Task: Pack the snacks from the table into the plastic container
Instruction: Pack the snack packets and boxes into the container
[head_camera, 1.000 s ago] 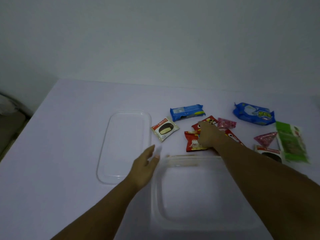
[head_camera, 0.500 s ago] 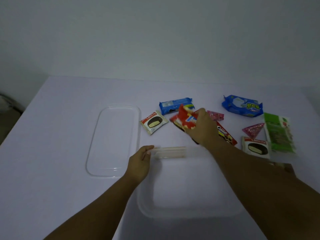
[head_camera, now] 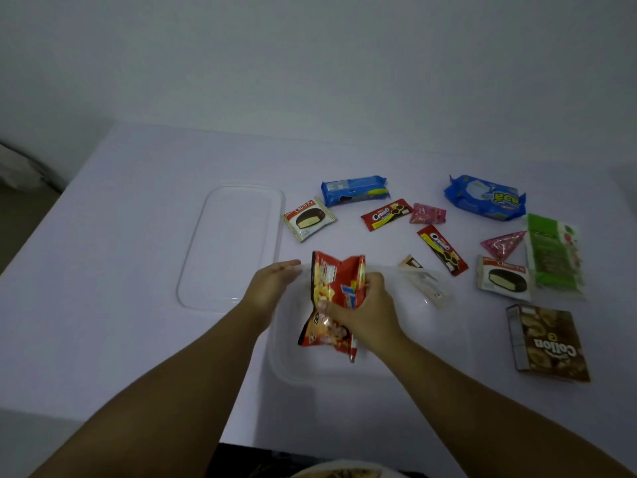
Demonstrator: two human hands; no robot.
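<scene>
A clear plastic container (head_camera: 427, 346) stands on the white table in front of me. My right hand (head_camera: 362, 312) grips two red snack packets (head_camera: 331, 298) and holds them over the container's left half. My left hand (head_camera: 272, 288) rests on the container's far left rim, fingers curled on the edge. Several snacks lie beyond and to the right: a Choco Pie (head_camera: 309, 219), a blue biscuit pack (head_camera: 355, 190), two red Cream-O packs (head_camera: 386, 214), a pink candy (head_camera: 427, 213), a blue bag (head_camera: 486, 197), a green pack (head_camera: 551, 257), a second Choco Pie (head_camera: 505, 277).
The container's clear lid (head_camera: 231, 246) lies flat to the left. A brown Collon box (head_camera: 548, 343) sits at the right, near the table's front edge. A pink triangular candy (head_camera: 501, 244) and a small pale sachet (head_camera: 427, 284) lie by the container's far right corner.
My right hand picked the red packets up from the table and carried them back over the container. My left hand closed onto the container's rim. The view tilted down, showing the brown box.
</scene>
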